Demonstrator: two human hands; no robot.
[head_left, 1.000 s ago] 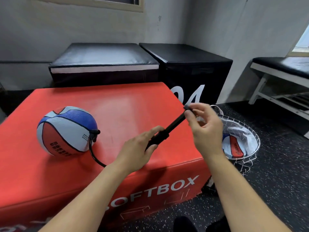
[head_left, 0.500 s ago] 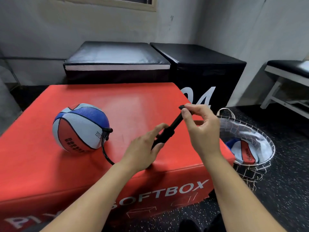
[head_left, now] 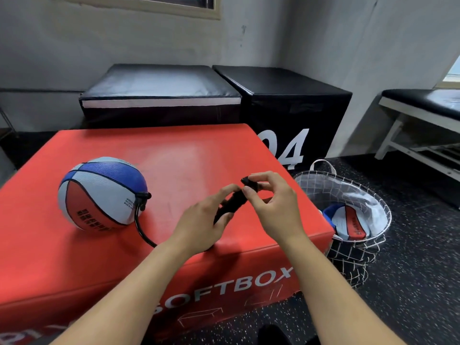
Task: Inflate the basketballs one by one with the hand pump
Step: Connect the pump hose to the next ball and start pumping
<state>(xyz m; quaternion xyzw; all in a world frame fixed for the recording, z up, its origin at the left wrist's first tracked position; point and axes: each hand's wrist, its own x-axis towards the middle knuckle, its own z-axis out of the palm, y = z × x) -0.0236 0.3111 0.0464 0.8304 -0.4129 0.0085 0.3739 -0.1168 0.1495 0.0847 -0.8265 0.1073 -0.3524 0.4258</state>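
Since 1 second ago, the pump handle has been pushed in, so the hands are brought close together. On the red soft box (head_left: 174, 155), the basketball (head_left: 102, 194) is seen at the left, joined by a black hose (head_left: 142, 230) to the hand pump (head_left: 232, 204). A second ball (head_left: 348, 221) lies in the wire basket (head_left: 384, 207) at the right. The pump barrel is gripped by the left hand (head_left: 201, 225); its handle is pinched by the right hand (head_left: 276, 205).

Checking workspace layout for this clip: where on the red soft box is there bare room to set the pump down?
Bare red top lies behind the basketball and both hands, up to the black boxes. It is crowded at the near right, where the left hand and right hand hold the hand pump, with its hose alongside.
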